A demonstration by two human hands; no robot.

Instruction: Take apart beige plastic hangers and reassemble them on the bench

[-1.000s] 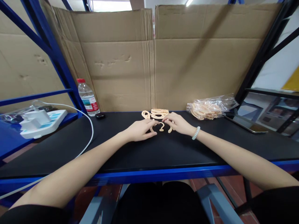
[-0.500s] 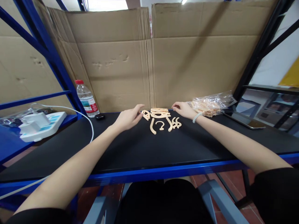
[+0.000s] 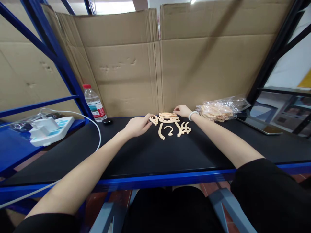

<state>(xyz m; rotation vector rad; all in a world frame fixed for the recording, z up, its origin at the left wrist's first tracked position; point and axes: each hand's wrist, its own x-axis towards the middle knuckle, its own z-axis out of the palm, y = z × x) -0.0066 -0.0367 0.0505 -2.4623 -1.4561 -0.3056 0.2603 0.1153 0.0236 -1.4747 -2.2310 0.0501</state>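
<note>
Pale flat wooden pieces lie in a group at the back middle of the black tabletop. My left hand (image 3: 139, 126) is at the group's left side, with thumb and fingers closed on the edge of a small triangular wooden piece (image 3: 154, 120). Behind it, a stack of long wooden pieces (image 3: 167, 117) lies crosswise. My right hand (image 3: 182, 110) is over the stack's right end, fingers loosely bent and apart; I see nothing held in them. In front lie two curved wooden strips (image 3: 160, 132), a hook-shaped piece (image 3: 169, 130) and some S-shaped pieces (image 3: 186, 128).
A clear plastic bag of wooden pieces (image 3: 216, 110) lies at right, beside a dark tablet (image 3: 259, 125). To the left are a water bottle (image 3: 96, 105), a small black object (image 3: 107, 121) and a white power strip (image 3: 52, 131) with its cable. Cardboard (image 3: 121, 71) stands behind.
My left hand has moved right and closed on the triangular piece. My right hand has moved left, away from the bag, to the stack's right end. The camera view has shifted slightly.
</note>
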